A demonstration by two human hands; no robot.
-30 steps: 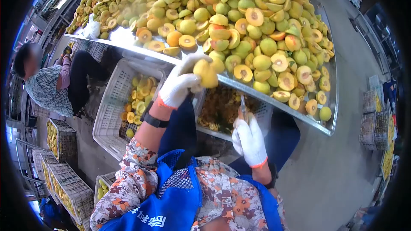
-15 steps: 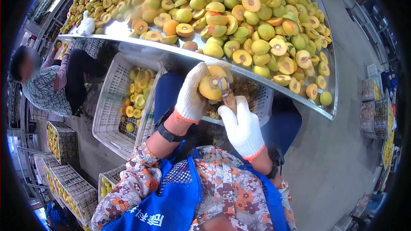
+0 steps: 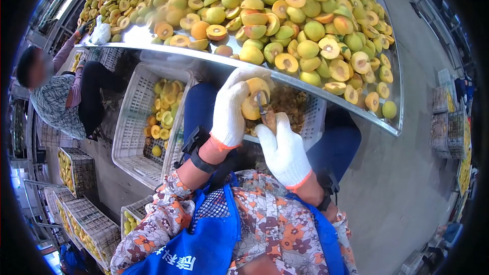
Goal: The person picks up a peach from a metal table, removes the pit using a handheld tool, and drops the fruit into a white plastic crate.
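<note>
My left hand (image 3: 232,107), in a white knit glove, grips a yellow peach half (image 3: 251,103) with its cut face turned toward me. In my gloved right hand (image 3: 285,153) is a pitting knife (image 3: 268,117) with a wooden handle and a curved metal end. That metal end touches the middle of the cut face, at the pit. Both hands are above a white crate (image 3: 317,117) between my knees, which holds brown pits and scraps (image 3: 290,103). Just beyond the hands runs the metal table's rim (image 3: 204,59), with heaped peach halves (image 3: 305,46) behind it.
Left of my leg stands a white crate (image 3: 122,142) with peach halves inside. Farther left another person (image 3: 61,97) sits, one arm reaching to the table near a white plastic bag (image 3: 101,31). More filled crates (image 3: 91,224) line the lower left; others (image 3: 440,132) are stacked right.
The peach half has turned slightly in my left hand, and the knife has shifted a little left. The other person's arm has gone up to the table.
</note>
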